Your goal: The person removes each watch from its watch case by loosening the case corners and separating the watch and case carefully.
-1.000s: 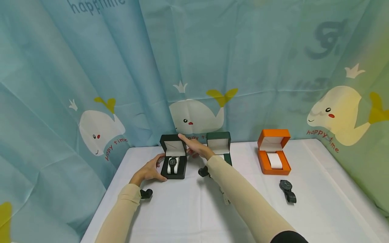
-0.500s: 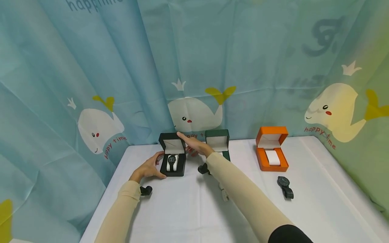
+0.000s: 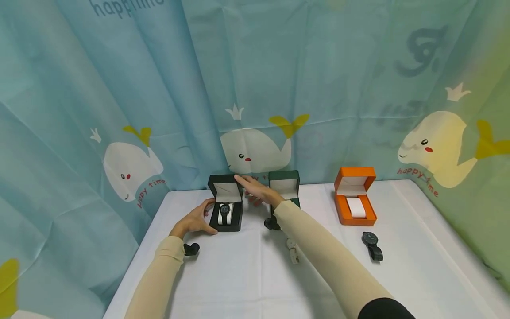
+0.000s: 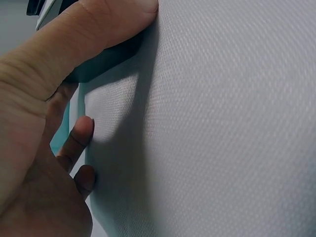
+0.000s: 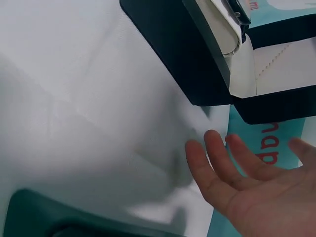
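A black watch box [image 3: 237, 218] stands with its lid raised; a black watch [image 3: 225, 210] sits on the white cushion inside. My left hand [image 3: 194, 221] grips the base from its left side, the thumb at the front corner and the fingers along the side. Seen from the left wrist, the thumb presses against the dark box [image 4: 106, 60], close above the white cloth. Beside the lid's right edge is my right hand [image 3: 258, 191], its fingers extended. In the right wrist view those fingers [image 5: 212, 187] are spread just apart from the box [image 5: 173, 49].
A green watch box [image 3: 284, 175], lid up, stands partly behind the right forearm. Further right is an open orange watch box [image 3: 368, 216] with a white cushion. A black watch [image 3: 370, 239] lies before it; a white watch [image 3: 292, 251] lies beside the right sleeve. A whale-print curtain [image 3: 338, 79] hangs behind.
My right hand has shifted slightly right, away from the lid, uncovering more of the white watch. The left hand keeps its hold on the black box. The view has shifted slightly.
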The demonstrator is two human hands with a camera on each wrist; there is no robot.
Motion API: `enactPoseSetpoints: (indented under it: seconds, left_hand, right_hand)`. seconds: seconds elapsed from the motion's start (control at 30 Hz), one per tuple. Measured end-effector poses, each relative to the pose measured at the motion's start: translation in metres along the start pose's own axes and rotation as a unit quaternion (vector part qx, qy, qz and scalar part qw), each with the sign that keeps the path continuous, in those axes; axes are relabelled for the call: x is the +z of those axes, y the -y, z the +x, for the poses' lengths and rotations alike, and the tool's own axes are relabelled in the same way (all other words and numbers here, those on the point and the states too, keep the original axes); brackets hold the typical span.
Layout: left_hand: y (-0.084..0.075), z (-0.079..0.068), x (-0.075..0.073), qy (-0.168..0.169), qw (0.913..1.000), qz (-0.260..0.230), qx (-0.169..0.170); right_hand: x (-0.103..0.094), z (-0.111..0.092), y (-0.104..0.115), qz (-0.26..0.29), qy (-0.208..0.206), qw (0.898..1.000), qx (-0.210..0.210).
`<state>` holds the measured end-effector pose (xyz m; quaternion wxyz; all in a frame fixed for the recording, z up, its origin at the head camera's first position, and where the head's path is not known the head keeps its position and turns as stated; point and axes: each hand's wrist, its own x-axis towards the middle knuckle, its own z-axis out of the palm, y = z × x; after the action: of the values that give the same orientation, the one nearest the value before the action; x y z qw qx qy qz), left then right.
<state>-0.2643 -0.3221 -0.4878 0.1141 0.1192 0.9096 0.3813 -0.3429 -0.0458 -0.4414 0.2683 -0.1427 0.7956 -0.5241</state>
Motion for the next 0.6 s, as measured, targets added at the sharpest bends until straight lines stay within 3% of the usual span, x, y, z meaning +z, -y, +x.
enactPoseSetpoints:
  seconds: [0.6]
  left_hand:
    - [-0.001,0.001,0.001,0.001,1.0,-0.003,-0.004]
  right_hand:
    - [0.006,-0.026,0.001,0.029,0.015,0.999,-0.03]
